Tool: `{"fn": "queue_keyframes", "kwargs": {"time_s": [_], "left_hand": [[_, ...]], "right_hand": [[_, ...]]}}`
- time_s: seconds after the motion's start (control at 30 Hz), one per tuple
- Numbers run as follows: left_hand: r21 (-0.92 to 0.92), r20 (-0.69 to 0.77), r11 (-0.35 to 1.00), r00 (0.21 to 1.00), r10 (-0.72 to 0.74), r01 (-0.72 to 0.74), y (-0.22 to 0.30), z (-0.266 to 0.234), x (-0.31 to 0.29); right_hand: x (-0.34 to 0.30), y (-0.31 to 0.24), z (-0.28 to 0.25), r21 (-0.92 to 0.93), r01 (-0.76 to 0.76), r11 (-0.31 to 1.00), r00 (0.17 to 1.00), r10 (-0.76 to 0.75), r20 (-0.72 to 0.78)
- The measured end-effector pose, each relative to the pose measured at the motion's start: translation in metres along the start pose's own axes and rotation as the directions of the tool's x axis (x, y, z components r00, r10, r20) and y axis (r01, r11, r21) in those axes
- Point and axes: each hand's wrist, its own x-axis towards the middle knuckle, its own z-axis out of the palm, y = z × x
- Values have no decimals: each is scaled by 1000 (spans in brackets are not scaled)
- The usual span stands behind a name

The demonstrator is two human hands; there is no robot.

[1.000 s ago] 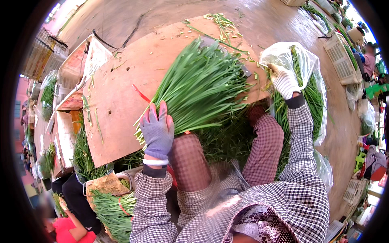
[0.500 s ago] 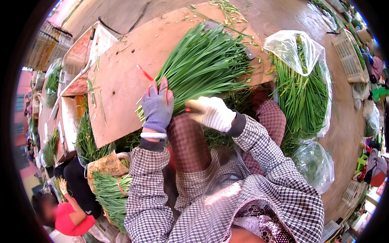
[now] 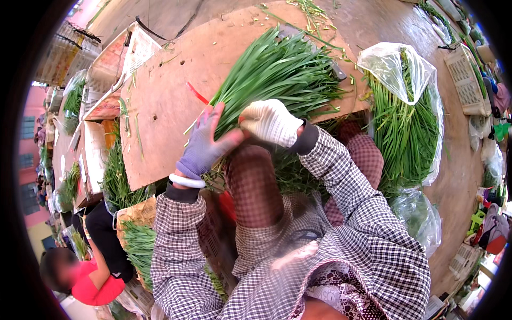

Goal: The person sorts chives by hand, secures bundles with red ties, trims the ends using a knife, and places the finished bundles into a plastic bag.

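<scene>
A thick bunch of garlic chives (image 3: 282,74) lies on the wooden board (image 3: 160,112), leaf tips pointing away to the right. My left hand (image 3: 205,141), in a purple-grey glove, rests at the near stem end with fingers stretched and thumb apart, the thumb blurred. A red strip (image 3: 197,93) sticks out beside its fingertips and runs toward the bunch. My right hand (image 3: 271,121), in a white glove, is closed at the bunch's near edge, close to my left thumb. What its fingers pinch is hidden. A knife (image 3: 337,70) lies partly under the leaves.
A plastic bag of chives (image 3: 405,117) stands right of the board, another clear bag (image 3: 418,218) below it. Crates (image 3: 109,69) stand at left. Banded chives (image 3: 140,245) lie near my left sleeve. A person in red (image 3: 96,282) sits at lower left. Cut scraps (image 3: 314,16) litter the far edge.
My right hand has moved up and left, closing its fingers near the bunch. My left hand has tilted and its thumb has swung out toward the right hand. The view has shifted slightly.
</scene>
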Motion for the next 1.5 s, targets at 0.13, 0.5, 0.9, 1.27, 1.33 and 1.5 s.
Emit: {"fn": "queue_keyframes", "kwargs": {"time_s": [0.13, 0.5, 0.9, 1.27, 1.33, 1.5], "left_hand": [[288, -9, 957, 999, -32, 34, 13, 5, 3], [289, -147, 956, 984, 103, -57, -7, 23, 7], [337, -153, 941, 986, 72, -16, 3, 23, 7], [336, -134, 941, 987, 87, -38, 3, 26, 8], [329, -122, 944, 990, 73, -30, 5, 25, 9], [345, -117, 937, 989, 94, -49, 3, 28, 11]], "right_hand": [[14, -14, 2, -74, 89, 993, 996, -89, -1], [36, -24, -7, 36, 115, 993, 993, -116, 11], [-32, 83, -143, -365, -459, 810, 887, 389, -251], [-27, 109, -153, -158, -374, 914, 806, 236, -542], [-49, 112, -173, 5, -429, 904, 737, 353, -576], [-64, 90, -148, -415, -276, 867, 958, 216, -187]]}}
